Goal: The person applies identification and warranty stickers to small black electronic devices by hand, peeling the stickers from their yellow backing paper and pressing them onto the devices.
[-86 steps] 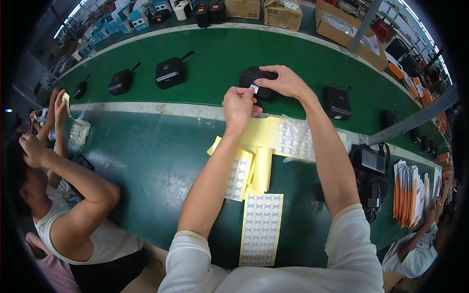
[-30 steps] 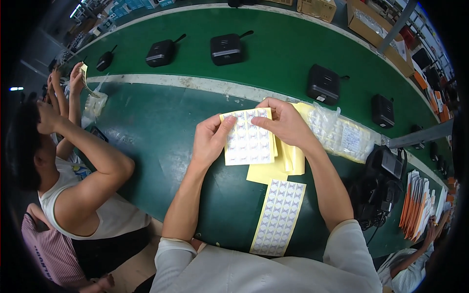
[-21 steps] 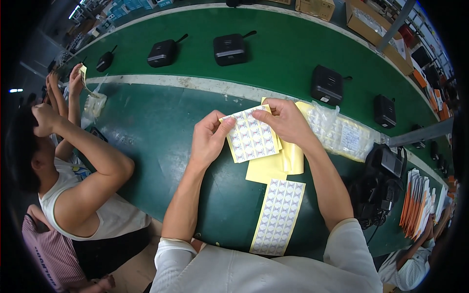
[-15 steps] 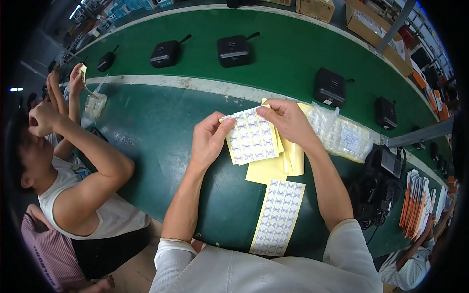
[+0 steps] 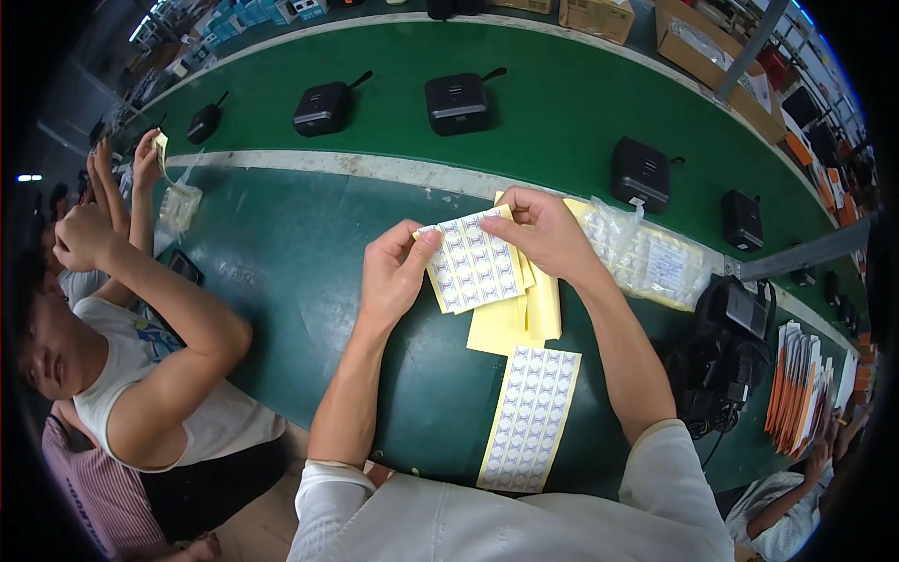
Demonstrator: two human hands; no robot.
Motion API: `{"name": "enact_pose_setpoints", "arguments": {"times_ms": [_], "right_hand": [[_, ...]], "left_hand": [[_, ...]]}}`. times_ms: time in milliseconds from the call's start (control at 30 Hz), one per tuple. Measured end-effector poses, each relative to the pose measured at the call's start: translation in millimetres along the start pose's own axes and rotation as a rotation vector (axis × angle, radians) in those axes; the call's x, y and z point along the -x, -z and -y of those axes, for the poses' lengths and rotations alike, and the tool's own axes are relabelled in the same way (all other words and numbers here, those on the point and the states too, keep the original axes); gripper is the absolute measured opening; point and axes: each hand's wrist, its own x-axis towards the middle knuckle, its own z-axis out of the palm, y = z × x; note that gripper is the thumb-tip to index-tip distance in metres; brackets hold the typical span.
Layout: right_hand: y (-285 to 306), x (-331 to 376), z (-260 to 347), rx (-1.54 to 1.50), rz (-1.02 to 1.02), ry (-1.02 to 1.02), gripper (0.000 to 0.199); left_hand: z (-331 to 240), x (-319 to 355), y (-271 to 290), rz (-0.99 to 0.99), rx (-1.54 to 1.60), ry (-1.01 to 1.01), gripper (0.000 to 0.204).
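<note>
Between my two hands is a sheet of round labels (image 5: 476,265) on yellow-edged backing, printed side up. My left hand (image 5: 393,272) pinches its left upper edge, thumb on top. At the upper right corner my right hand (image 5: 545,234) grips it the same way; the fingers beneath are partly hidden. Plain yellow backing paper (image 5: 498,328) shows below and behind the held sheet, partly curled. A longer sheet of the same labels (image 5: 531,420) lies flat on the green table near my body.
A clear plastic bag of label sheets (image 5: 646,253) lies right of my hands. Beyond it, black boxy devices with straps (image 5: 457,103) sit on a green conveyor (image 5: 393,56). At right are a black bag (image 5: 726,347) and orange-white cards (image 5: 796,393). A co-worker (image 5: 159,375) sits at left.
The held sheet and both hands have shifted slightly left. The devices on the conveyor appear a little farther right. The co-worker's head has turned, and their raised fist has moved slightly.
</note>
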Motion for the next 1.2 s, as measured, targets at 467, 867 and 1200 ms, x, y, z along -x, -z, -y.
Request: {"name": "enact_pose_setpoints", "arguments": {"times_ms": [467, 867, 1200], "right_hand": [[0, -3, -3, 0.158, -0.052, -0.014, 0.025], [-5, 6, -1, 0.536, 0.066, -0.177, 0.036], [49, -68, 42, 1.093, -0.15, 0.222, 0.049]], "left_hand": [[-8, -5, 6, -0.164, -0.281, -0.222, 0.008], [6, -17, 34, 0.002, -0.073, -0.003, 0.006], [-2, -65, 11, -0.116, 0.257, 0.186, 0.013]]}}
